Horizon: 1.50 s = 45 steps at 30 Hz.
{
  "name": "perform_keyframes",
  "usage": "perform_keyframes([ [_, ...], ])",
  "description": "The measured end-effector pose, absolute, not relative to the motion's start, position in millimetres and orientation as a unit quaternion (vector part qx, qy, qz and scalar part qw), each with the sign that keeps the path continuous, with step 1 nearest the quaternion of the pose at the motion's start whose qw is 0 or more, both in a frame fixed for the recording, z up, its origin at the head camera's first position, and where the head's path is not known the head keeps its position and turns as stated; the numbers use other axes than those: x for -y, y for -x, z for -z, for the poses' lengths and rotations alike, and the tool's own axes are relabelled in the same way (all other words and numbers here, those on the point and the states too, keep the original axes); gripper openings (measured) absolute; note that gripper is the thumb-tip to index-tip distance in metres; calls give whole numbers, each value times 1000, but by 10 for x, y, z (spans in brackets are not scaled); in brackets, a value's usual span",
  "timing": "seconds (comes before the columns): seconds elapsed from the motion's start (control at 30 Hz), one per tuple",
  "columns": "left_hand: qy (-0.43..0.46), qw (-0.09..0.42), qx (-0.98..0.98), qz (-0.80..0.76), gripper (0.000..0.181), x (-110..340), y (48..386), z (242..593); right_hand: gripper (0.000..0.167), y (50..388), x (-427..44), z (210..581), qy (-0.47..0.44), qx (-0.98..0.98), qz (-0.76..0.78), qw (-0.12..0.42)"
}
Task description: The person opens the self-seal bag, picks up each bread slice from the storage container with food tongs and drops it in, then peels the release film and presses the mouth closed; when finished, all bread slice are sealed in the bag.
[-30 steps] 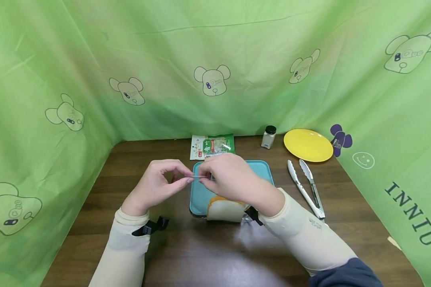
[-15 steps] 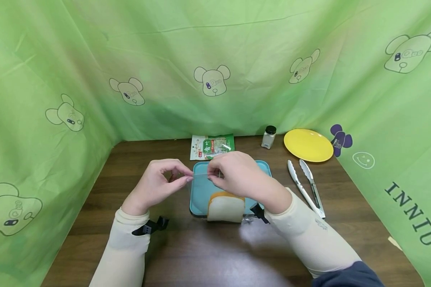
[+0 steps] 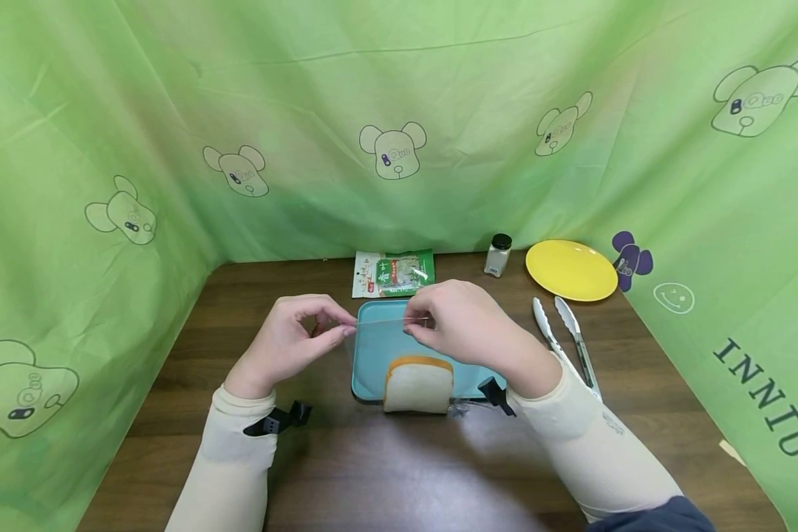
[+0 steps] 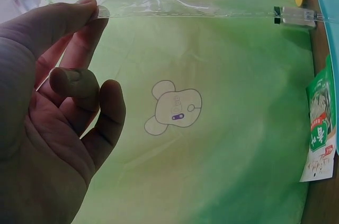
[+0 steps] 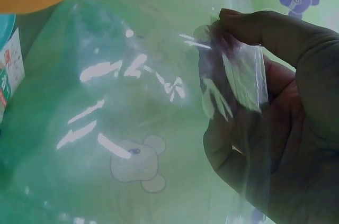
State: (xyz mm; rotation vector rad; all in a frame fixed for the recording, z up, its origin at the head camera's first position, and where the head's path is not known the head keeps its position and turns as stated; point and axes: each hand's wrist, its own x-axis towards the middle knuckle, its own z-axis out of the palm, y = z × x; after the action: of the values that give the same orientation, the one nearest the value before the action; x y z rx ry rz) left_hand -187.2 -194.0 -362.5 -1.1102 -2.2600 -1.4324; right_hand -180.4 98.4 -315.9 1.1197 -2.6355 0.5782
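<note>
My left hand [image 3: 299, 336] pinches one corner of a clear plastic bag [image 5: 143, 97] between thumb and forefinger. Further along the same top edge, my right hand [image 3: 468, 325] pinches the film with thumb and fingers. The bag's edge runs taut between them, above a blue tray [image 3: 374, 362]. Below the hands a slice of bread [image 3: 419, 388] with an orange crust stands near the tray's front edge. Clear film shows beside the bread's lower right corner; whether the bread sits inside the bag I cannot tell. In the left wrist view the left thumb [image 4: 69, 17] presses the bag's corner.
Behind the tray lies a green and white food packet [image 3: 394, 273]. A small black-capped jar [image 3: 497, 256] and a yellow plate [image 3: 572, 270] stand at the back right. Metal tongs [image 3: 584, 355] lie on the right. Green curtains enclose the wooden table [image 3: 399, 473].
My right hand has slid to the right along the bag's edge, so a longer stretch shows between the hands. The bread has come into fuller view. My left hand has stayed in place.
</note>
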Motion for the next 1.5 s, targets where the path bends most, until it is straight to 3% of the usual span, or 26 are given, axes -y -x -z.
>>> perform_keyframes([
  [0.33,379,121,771,497,29,1955,1880,3632,8,1787,-1163,3157,-359,902,-224,83],
  [1.5,369,113,781,491,19,2005,1889,3625,13,1762,-1851,3320,-298,897,-318,77],
])
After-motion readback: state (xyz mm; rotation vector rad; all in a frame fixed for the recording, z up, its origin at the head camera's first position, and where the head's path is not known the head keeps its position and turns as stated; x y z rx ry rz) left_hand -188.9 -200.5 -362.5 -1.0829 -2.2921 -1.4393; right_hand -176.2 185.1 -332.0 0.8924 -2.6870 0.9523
